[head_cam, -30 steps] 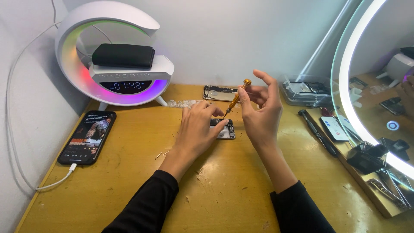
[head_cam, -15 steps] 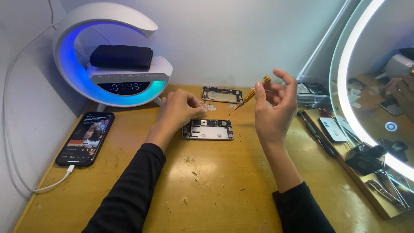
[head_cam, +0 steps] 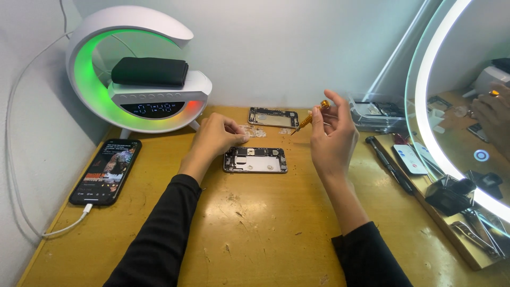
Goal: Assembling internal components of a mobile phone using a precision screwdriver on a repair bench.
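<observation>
The right hand (head_cam: pixel 333 139) pinches a small orange precision screwdriver (head_cam: pixel 308 119) above the opened phone chassis (head_cam: pixel 255 160) mid-desk, while the left hand (head_cam: pixel 215 137), loosely curled, fingertips at a small clear patch, risks scattering tiny loose parts.

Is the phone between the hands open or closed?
Open: the phone lies flat with no screen on it, its inner parts showing.
</observation>
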